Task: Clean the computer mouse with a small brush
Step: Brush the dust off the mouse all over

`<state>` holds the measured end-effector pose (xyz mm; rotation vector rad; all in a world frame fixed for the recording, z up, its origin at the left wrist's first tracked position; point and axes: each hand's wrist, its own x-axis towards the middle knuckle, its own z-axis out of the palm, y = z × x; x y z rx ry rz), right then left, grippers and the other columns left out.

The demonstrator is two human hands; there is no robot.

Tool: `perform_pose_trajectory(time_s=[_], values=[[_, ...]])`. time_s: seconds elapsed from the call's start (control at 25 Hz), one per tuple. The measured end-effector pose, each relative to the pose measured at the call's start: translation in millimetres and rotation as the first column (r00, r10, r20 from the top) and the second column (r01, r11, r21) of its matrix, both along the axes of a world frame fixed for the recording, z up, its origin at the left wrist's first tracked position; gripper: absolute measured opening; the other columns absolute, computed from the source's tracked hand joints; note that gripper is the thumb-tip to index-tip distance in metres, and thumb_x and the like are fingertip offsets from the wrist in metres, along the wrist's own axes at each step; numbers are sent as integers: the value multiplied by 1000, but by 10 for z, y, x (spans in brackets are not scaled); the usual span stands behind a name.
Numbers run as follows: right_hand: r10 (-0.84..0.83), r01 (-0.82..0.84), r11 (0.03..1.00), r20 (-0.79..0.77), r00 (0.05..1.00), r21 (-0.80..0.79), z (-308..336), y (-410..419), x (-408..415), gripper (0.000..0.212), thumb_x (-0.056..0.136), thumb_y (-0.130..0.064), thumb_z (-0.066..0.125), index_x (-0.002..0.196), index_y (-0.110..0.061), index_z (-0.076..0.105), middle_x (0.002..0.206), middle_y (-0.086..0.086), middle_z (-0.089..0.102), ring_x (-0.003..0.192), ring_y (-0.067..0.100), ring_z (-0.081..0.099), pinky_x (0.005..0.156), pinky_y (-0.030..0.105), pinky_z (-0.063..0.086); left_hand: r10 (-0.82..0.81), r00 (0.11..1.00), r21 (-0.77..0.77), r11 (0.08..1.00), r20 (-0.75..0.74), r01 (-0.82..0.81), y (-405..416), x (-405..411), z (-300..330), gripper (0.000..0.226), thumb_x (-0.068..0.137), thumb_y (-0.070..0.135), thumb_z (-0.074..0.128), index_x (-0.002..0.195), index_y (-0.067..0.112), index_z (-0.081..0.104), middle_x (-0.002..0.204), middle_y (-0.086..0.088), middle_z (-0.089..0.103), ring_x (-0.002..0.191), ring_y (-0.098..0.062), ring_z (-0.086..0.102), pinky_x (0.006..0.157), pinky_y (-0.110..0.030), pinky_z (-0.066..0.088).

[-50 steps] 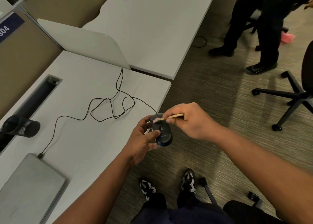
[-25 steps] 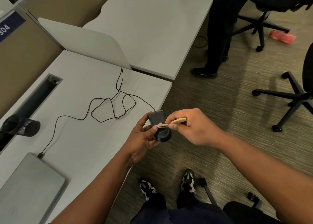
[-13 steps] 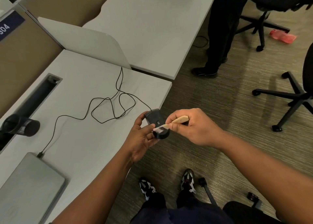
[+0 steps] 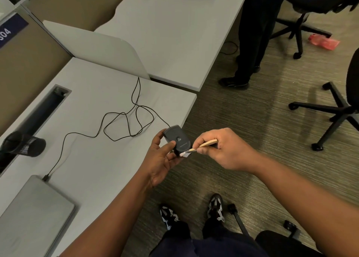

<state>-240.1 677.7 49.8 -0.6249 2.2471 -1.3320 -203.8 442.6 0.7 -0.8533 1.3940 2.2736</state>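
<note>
My left hand (image 4: 162, 159) holds a dark wired computer mouse (image 4: 177, 139) just past the desk's front corner, thumb on its side, its underside turned up toward me. My right hand (image 4: 223, 149) pinches a small wooden-handled brush (image 4: 202, 146). The brush's pale bristles touch the near end of the mouse. The mouse's black cable (image 4: 124, 120) loops over the desk (image 4: 93, 159) and runs to the laptop.
A closed grey laptop (image 4: 33, 214) lies at the desk's near left, a black mesh cup (image 4: 23, 144) on its side beside a cable slot. A standing person's legs (image 4: 250, 42) and office chairs (image 4: 338, 109) are on the carpet to the right.
The mouse has been turned over so its underside faces up. The brush tip moved from the mouse's top down to its near end. The standing person stepped closer.
</note>
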Motion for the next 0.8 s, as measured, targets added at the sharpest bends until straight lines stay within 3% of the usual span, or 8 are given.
perform_pose_trajectory(time_s=[0.16, 0.32, 0.4, 0.48, 0.56, 0.68, 0.8], values=[[-147, 148, 989, -64, 987, 11, 1, 115, -105, 14, 96, -18, 72, 93, -31, 77, 67, -17, 67, 57, 1, 54, 53, 18, 40, -6, 1000, 1, 1000, 4, 6, -10, -4, 21, 64, 100, -1, 62, 153, 33, 49, 127, -21, 75, 109, -45, 76, 73, -44, 67], [-152, 151, 988, -7, 988, -28, 5, 19, -125, 9, 96, -23, 73, 93, -31, 77, 65, -15, 66, 56, 1, 52, 55, 21, 42, -133, 991, -54, 990, -1, 133, 24, 53, 34, 62, 101, 1, 63, 152, 35, 49, 128, -19, 76, 116, -42, 73, 90, -48, 63], [-206, 206, 979, -29, 978, -5, -23, -38, -155, 9, 96, -22, 73, 93, -29, 77, 64, -11, 66, 57, 3, 51, 56, 26, 43, -179, 984, -56, 982, -12, 178, 48, 83, 47, 59, 101, 2, 62, 149, 35, 53, 132, -20, 73, 118, -42, 73, 86, -44, 65], [-264, 264, 964, -75, 962, 0, -32, -54, -206, 10, 97, -19, 72, 94, -26, 78, 64, -11, 65, 55, 2, 51, 55, 20, 39, -202, 979, -49, 978, -21, 201, 54, 104, 61, 58, 99, 4, 65, 146, 37, 55, 134, -21, 71, 117, -42, 73, 83, -42, 66], [-303, 304, 953, -120, 945, -8, -19, -55, -233, 12, 97, -16, 70, 97, -25, 78, 64, -14, 64, 55, -2, 54, 52, 13, 37, -212, 977, -48, 976, -19, 211, 51, 122, 64, 60, 95, 8, 67, 146, 38, 55, 133, -20, 72, 116, -42, 73, 85, -43, 65], [-254, 245, 966, -119, 960, -86, 11, -66, -204, 12, 97, -17, 71, 97, -27, 77, 65, -23, 66, 59, -4, 58, 53, 11, 40, -214, 977, -40, 976, -18, 214, 42, 124, 65, 62, 93, 9, 68, 146, 38, 55, 131, -20, 73, 116, -42, 74, 84, -44, 66], [-211, 206, 977, -111, 971, -50, -10, -76, -194, 13, 98, -16, 70, 98, -27, 77, 69, -37, 64, 63, -8, 60, 55, 11, 39, -229, 973, -17, 973, -19, 229, 39, 120, 73, 63, 89, 12, 71, 144, 39, 56, 132, -20, 73, 115, -42, 74, 77, -41, 66]])
